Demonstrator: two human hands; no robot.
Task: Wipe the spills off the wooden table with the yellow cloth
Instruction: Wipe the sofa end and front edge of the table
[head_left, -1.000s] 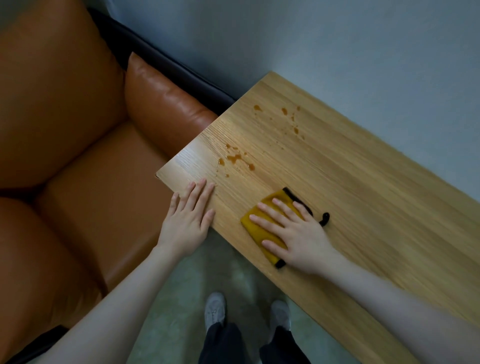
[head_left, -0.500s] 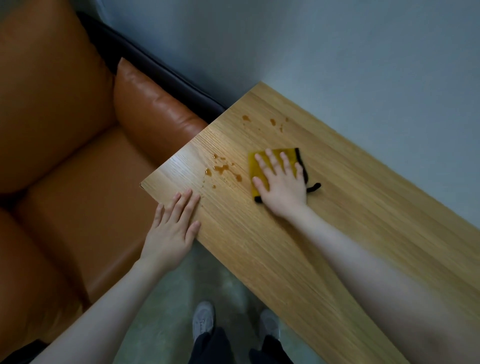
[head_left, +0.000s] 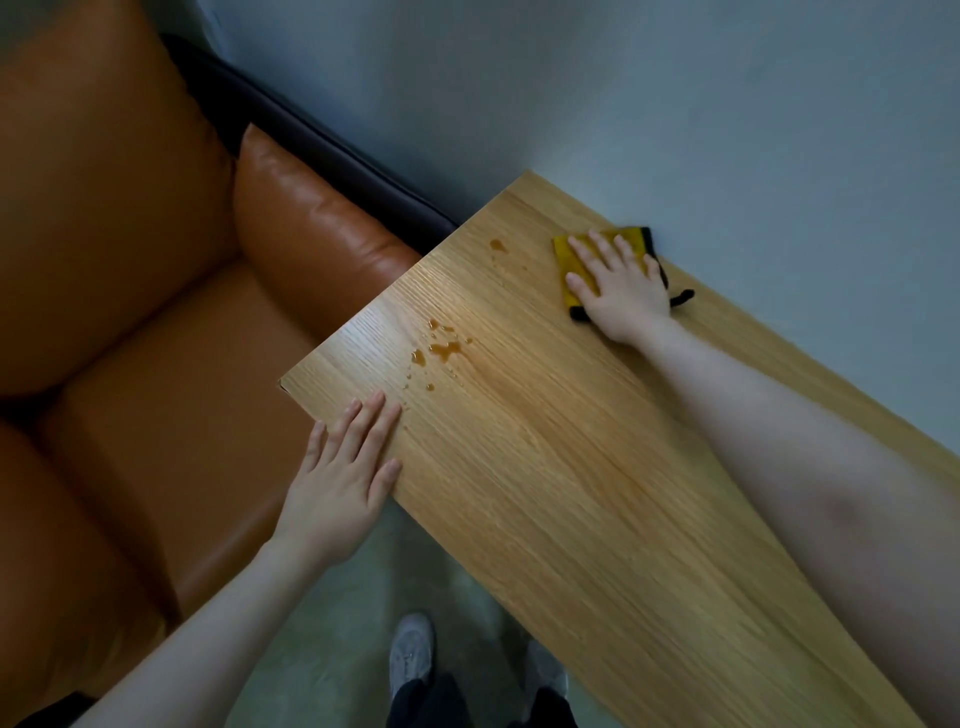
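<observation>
Spills are the business here, and every place below is given relative to the yellow cloth (head_left: 605, 260). Farthest to its left, off the tabletop (head_left: 571, 493), an orange leather sofa (head_left: 156, 312) is sitting against the end of the wood. Nearer, left of the cloth and toward the person, the left hand (head_left: 340, 475) is lying flat on the tabletop's corner, fingers (head_left: 371, 421) straight and released, gripping nothing, apparently bracing. Between that hand and the cloth the main amber puddle (head_left: 441, 351) is sitting unwiped, with droplets scattered around it. A smaller amber spot (head_left: 498, 245) is lying just left of the cloth, also untouched. The cloth itself is resting at the tabletop's far edge, by the wall, and the right hand (head_left: 618, 288) is pressing down on it with spread, straight fingers rather than clutching it. Whether any spill is under the cloth is hidden by the hand.

The wiping step looks to be under way with most of the mess remaining. Next, the cloth probably needs dragging leftward over the small spot, then back toward the puddle, keeping firm downward pressure.
</observation>
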